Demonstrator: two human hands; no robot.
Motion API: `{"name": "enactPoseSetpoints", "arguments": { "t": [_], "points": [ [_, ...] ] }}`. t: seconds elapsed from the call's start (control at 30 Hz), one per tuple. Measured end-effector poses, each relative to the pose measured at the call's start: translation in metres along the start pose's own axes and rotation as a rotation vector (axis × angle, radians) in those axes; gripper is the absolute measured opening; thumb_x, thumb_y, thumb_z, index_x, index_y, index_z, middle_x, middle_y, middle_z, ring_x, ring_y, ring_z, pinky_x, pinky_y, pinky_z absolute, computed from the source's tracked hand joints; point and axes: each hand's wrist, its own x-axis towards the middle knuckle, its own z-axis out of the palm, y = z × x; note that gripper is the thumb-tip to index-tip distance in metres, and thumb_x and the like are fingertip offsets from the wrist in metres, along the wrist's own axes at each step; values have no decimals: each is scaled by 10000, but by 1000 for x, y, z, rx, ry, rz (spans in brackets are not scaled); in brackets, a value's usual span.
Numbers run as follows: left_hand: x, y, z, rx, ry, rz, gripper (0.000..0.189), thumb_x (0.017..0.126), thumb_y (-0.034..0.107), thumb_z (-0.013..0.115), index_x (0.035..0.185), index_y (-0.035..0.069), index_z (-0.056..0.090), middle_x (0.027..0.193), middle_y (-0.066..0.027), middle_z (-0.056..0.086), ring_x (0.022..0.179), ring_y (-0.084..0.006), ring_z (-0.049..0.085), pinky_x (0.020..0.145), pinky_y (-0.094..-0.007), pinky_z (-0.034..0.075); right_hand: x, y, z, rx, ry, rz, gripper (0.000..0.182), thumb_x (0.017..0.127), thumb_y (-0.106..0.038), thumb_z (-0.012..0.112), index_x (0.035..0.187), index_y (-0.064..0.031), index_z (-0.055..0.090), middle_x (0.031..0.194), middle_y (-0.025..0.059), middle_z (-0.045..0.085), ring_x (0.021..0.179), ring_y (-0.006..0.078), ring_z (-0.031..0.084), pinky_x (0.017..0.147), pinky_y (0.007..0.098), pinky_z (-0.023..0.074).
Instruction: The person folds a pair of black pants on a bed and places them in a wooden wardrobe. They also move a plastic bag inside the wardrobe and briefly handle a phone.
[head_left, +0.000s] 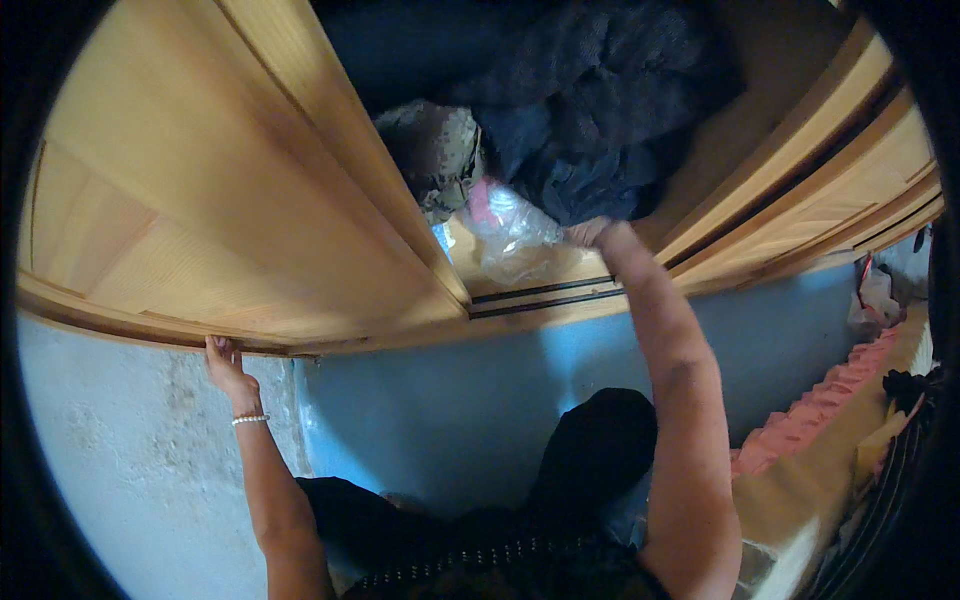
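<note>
My right hand (589, 232) is shut on a clear plastic bag (517, 229) with a pink patch, at the front of an open wooden cabinet compartment. Behind the bag lie a camouflage-patterned cloth (439, 150) and a heap of dark clothes (600, 127). A bit of blue and white material (444, 238) shows by the door's edge. At the left, my left hand (225, 364), with a white bead bracelet at the wrist, touches the cabinet's bottom wooden edge with its fingertips; its grip is unclear.
A wooden door panel (247, 187) covers the cabinet's left part. Dark sliding tracks (540, 295) run along the sill. More wooden panels (810, 217) stand at the right. Below right is a surface with pink ruffled cloth (825, 401), and a plastic bag (876, 296) lies near its far end.
</note>
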Motion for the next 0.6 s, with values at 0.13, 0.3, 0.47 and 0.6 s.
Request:
{"name": "enactPoseSetpoints", "arguments": {
  "t": [0.13,0.3,0.47,0.6],
  "points": [
    [0,2,-5,7,-26,-39,455,884,379,475,1208,60,450,1201,-89,512,1123,-205,448,944,-363,302,3,11,-59,206,-380,269,483,838,-363,455,1252,-114,453,1308,158,406,1190,307,411,979,384,320],
    [10,6,-20,-4,-67,-119,407,890,366,458,1161,63,465,1133,-87,523,1091,-201,458,907,-345,337,-2,3,-71,304,-446,370,494,842,-423,444,1216,-103,491,1257,149,468,1157,285,450,951,362,357],
    [13,4,-27,-64,-70,-130,362,884,349,466,1114,70,489,1111,-78,531,1022,-190,480,885,-336,347,-16,-15,-64,531,-321,329,523,845,-482,433,1181,-93,530,1206,140,531,1124,262,488,924,341,394],
    [11,4,-31,-75,-114,-128,324,877,322,487,1086,75,501,1042,-61,549,944,-175,501,846,-321,370,-34,-27,-66,863,-69,168,500,854,-424,456,1158,-34,528,1128,111,576,1037,217,520,881,307,410]
  ]
}}
